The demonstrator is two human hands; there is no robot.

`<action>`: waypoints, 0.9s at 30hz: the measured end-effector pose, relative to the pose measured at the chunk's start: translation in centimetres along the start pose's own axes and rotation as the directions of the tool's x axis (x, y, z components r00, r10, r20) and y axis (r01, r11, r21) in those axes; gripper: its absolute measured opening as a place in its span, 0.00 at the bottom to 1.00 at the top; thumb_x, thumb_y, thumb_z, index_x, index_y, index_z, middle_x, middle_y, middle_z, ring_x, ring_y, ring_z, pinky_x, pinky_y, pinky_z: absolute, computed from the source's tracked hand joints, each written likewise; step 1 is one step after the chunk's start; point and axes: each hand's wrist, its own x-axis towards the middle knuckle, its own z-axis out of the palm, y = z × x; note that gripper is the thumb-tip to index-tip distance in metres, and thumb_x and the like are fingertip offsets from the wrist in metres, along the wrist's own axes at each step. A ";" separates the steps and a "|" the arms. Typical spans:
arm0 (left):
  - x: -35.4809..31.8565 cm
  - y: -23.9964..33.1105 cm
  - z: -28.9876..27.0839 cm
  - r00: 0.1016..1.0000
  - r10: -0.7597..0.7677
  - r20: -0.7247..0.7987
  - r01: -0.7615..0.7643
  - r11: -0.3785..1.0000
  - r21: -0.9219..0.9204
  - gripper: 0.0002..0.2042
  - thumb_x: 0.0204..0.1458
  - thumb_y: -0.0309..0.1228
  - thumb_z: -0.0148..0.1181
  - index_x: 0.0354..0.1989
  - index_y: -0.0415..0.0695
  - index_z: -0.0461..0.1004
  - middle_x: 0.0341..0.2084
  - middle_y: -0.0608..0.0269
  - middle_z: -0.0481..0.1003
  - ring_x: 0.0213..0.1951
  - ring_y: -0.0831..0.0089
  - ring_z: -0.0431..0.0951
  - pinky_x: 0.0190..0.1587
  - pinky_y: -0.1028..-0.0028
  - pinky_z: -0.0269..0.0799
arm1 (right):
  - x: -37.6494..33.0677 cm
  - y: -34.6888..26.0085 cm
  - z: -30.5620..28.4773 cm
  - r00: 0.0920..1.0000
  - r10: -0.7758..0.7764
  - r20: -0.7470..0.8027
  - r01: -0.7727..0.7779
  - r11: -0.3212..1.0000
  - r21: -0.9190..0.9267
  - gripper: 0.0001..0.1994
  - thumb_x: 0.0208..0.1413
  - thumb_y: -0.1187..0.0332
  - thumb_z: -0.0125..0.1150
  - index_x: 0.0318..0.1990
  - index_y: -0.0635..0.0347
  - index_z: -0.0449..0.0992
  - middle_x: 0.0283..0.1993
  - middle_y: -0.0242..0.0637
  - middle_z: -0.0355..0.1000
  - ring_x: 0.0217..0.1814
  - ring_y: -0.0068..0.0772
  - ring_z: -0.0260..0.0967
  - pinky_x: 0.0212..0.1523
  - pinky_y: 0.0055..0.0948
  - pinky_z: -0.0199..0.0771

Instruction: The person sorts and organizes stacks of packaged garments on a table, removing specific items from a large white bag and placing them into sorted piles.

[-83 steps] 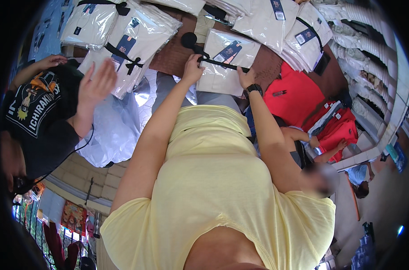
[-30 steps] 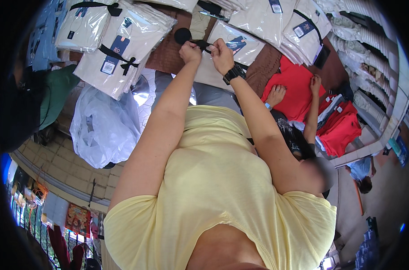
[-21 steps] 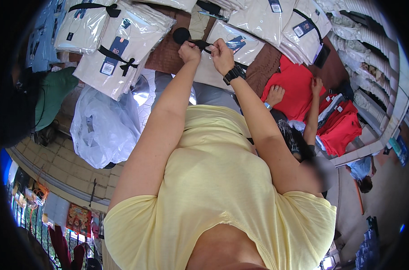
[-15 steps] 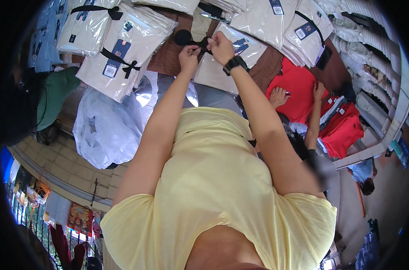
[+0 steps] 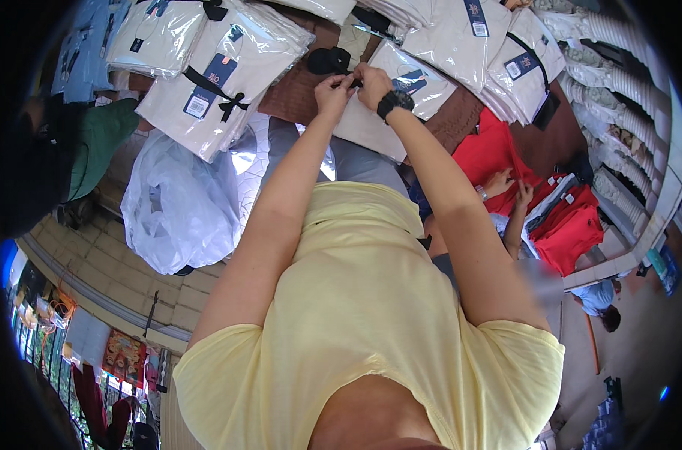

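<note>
My left hand [image 5: 332,97] and my right hand [image 5: 372,87], which has a dark watch on its wrist, meet close together at the table's near side. Fingers pinched, both hold a black ribbon [image 5: 356,84] between them. Just beyond lies a round black ribbon roll [image 5: 327,61]. Under and beside my right hand is a cream folded shirt in clear plastic [image 5: 371,129] with a dark blue tag. To the left sits a stack of packed shirts [image 5: 206,124] tied with black ribbon in a bow. My fingers partly hide the ribbon's ends.
More packed stacks [image 5: 449,45] line the brown table [image 5: 292,94]. At right, a co-worker's hands [image 5: 498,182] handle a red garment [image 5: 487,150], near a dark phone [image 5: 545,112]. A clear plastic bag [image 5: 179,210] stands at left; someone in green [image 5: 104,146] is beyond it.
My hands have drawn closer together on the ribbon. The whole view has shifted slightly. The co-worker's hands have moved together, and the red garment is now gathered rather than spread.
</note>
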 end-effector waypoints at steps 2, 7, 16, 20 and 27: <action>0.2 -0.6 -0.2 1.000 -0.015 -0.013 0.014 0.999 -0.042 0.09 0.52 0.25 0.63 0.36 0.31 0.74 0.35 0.56 0.75 0.35 0.71 0.78 0.38 0.78 0.78 | -0.5 0.8 1.4 0.991 -0.051 -0.121 0.058 0.997 0.060 0.08 0.43 0.76 0.62 0.35 0.63 0.75 0.32 0.47 0.76 0.37 0.49 0.75 0.40 0.39 0.75; -2.8 -1.4 -1.0 0.820 0.569 0.064 -0.516 0.687 0.512 0.07 0.49 0.18 0.59 0.38 0.37 0.75 0.38 0.55 0.73 0.37 0.63 0.78 0.41 0.70 0.74 | -0.6 1.3 2.0 0.988 0.103 -0.117 -0.069 0.963 0.260 0.08 0.45 0.77 0.61 0.34 0.62 0.80 0.35 0.47 0.77 0.37 0.43 0.76 0.42 0.34 0.75; -0.2 1.0 -1.0 0.645 0.576 0.502 -0.752 0.365 0.548 0.19 0.43 0.10 0.52 0.45 0.41 0.68 0.44 0.50 0.66 0.45 0.53 0.72 0.42 0.63 0.72 | -0.5 1.3 1.9 0.989 0.096 -0.109 -0.056 0.945 0.323 0.13 0.46 0.78 0.59 0.42 0.61 0.74 0.34 0.44 0.77 0.34 0.42 0.76 0.38 0.33 0.75; 0.8 0.8 -0.9 0.751 0.510 0.421 -0.660 0.554 0.507 0.18 0.43 0.11 0.55 0.43 0.41 0.68 0.39 0.55 0.68 0.31 0.67 0.73 0.36 0.71 0.72 | -0.9 1.1 1.8 0.981 0.100 -0.164 -0.029 0.922 0.386 0.19 0.44 0.81 0.57 0.45 0.60 0.63 0.30 0.43 0.75 0.33 0.43 0.75 0.36 0.34 0.74; 1.7 -0.3 -0.6 0.913 0.361 0.191 -0.408 0.824 0.393 0.09 0.47 0.19 0.63 0.36 0.38 0.71 0.24 0.63 0.75 0.26 0.79 0.73 0.31 0.78 0.69 | -1.7 1.1 2.0 0.973 0.094 -0.209 0.009 0.897 0.443 0.18 0.44 0.85 0.54 0.44 0.59 0.63 0.30 0.42 0.74 0.34 0.43 0.75 0.34 0.35 0.73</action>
